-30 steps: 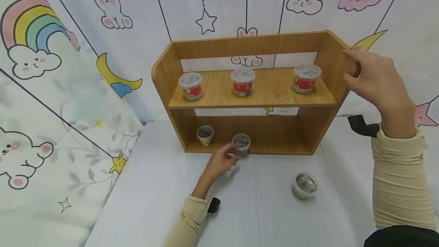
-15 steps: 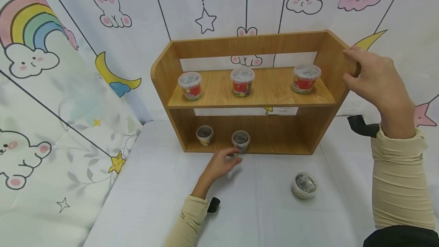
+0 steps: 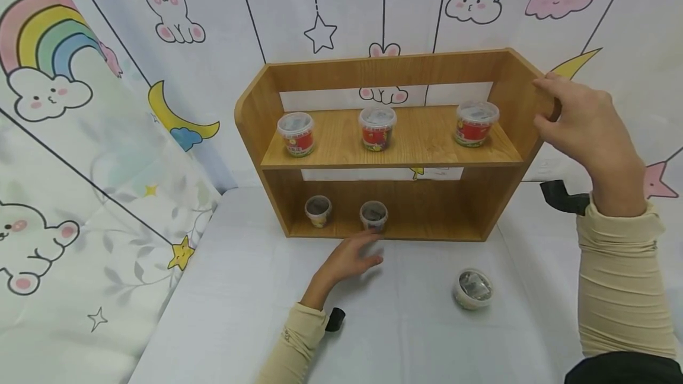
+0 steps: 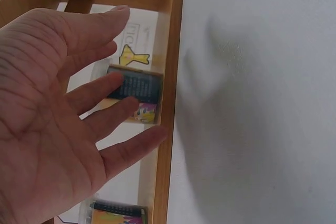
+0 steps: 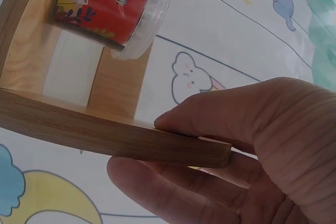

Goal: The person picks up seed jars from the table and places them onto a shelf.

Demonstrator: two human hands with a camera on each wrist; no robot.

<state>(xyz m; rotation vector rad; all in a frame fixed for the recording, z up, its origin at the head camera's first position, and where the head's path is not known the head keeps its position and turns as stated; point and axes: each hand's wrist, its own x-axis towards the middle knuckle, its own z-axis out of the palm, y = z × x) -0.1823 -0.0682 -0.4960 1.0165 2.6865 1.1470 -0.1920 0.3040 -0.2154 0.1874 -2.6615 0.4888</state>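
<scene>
A wooden two-tier shelf (image 3: 389,68) stands against the patterned cloth. My right hand (image 3: 592,126) grips its right side board, thumb on the inner face and fingers on the outer one in the right wrist view. On the lower tier, a small plastic cup (image 3: 373,216) sits near the middle. Just in front of that cup is my left hand (image 3: 347,259), its fingers extended and spread; whether a fingertip touches it is unclear. The left wrist view shows this hand's palm (image 4: 58,119) holding nothing. Another small cup (image 3: 318,211) stands on the lower tier to the left.
Along the upper tier stand a left red-labelled lidded tub (image 3: 296,133), a middle tub (image 3: 377,128) and a right tub (image 3: 476,123). One more small cup (image 3: 473,289) rests on the white tablecloth (image 3: 416,330), in front of the shelf's right half.
My left hand's fingers have come away from the middle lower cup and spread out, moving slightly toward me. That cup sits slightly farther back. My right hand keeps its grip on the shelf.
</scene>
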